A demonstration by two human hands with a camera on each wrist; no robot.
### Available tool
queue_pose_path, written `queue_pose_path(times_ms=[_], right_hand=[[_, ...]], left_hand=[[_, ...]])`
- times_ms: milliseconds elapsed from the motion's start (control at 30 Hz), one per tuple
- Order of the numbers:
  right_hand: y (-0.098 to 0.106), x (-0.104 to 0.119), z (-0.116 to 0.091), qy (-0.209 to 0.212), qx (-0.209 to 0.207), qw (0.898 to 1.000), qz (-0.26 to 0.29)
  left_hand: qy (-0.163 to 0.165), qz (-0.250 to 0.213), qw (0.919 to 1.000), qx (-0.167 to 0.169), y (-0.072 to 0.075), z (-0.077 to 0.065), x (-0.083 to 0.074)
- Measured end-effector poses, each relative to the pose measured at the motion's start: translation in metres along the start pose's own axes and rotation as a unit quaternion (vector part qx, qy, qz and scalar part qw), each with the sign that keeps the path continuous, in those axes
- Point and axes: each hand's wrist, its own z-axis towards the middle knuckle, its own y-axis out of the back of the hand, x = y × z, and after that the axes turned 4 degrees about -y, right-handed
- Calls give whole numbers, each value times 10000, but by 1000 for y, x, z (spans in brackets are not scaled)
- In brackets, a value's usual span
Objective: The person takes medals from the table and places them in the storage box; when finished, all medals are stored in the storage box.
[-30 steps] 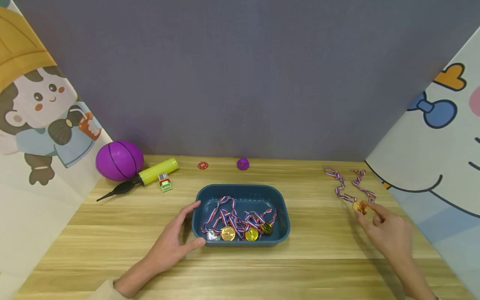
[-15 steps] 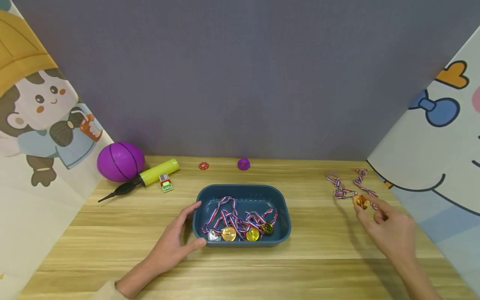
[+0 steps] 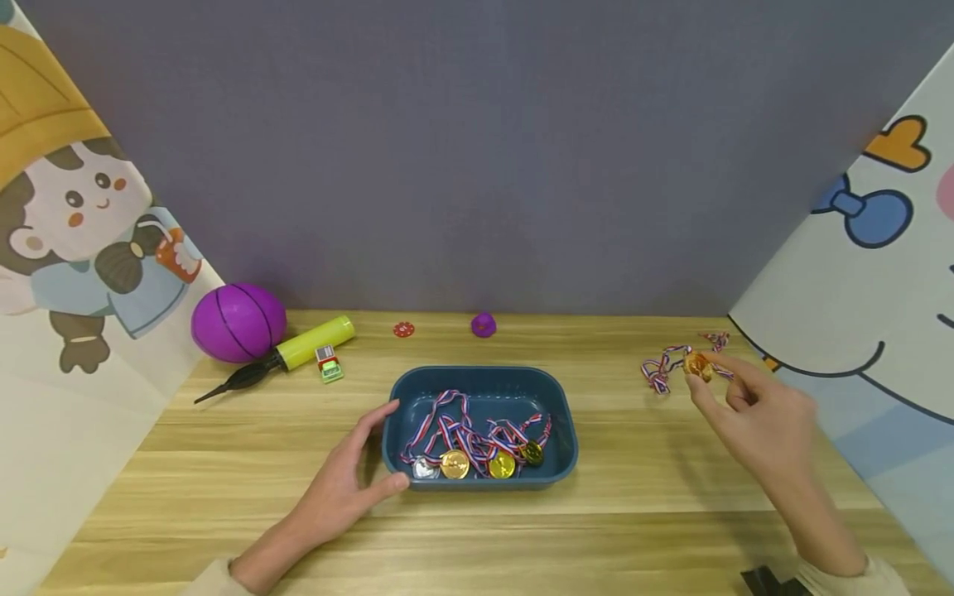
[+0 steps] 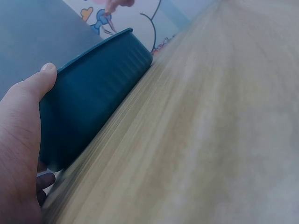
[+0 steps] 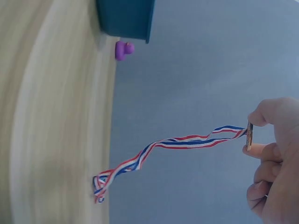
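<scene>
At the table's middle stands a dark blue plastic basin with several medals inside: a silver medal, a bronze-toned medal and gold ones with striped ribbons. My left hand holds the basin's left end, thumb at the front rim and index finger at the left side. Over on the right, my right hand pinches a gold medal between thumb and index finger, raised above the table. Its red, white and blue ribbon hangs down, the lower end bunched at the tabletop.
Another striped ribbon lies at the back right, partly behind the right hand. Along the back are a purple rubber duck and a red chip. A purple ball, yellow-green pump and small red-green item sit at the left.
My right hand has raised the gold medal off the table and moved it away from me and slightly left, drawing its ribbon together. The left hand and basin stay in place.
</scene>
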Motion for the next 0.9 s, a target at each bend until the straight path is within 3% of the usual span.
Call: queue_pose_path(times_ms=[300, 633, 900], right_hand=[[-7, 23, 11, -139, 80, 9993, 331], [-11, 42, 22, 255, -125, 9980, 570], [-11, 62, 28, 17, -147, 9952, 963]], left_hand=[[-48, 4, 10000, 18, -1, 2, 0], [-62, 60, 10000, -17, -1, 2, 0], [-62, 103, 9999, -18, 0, 1, 0]])
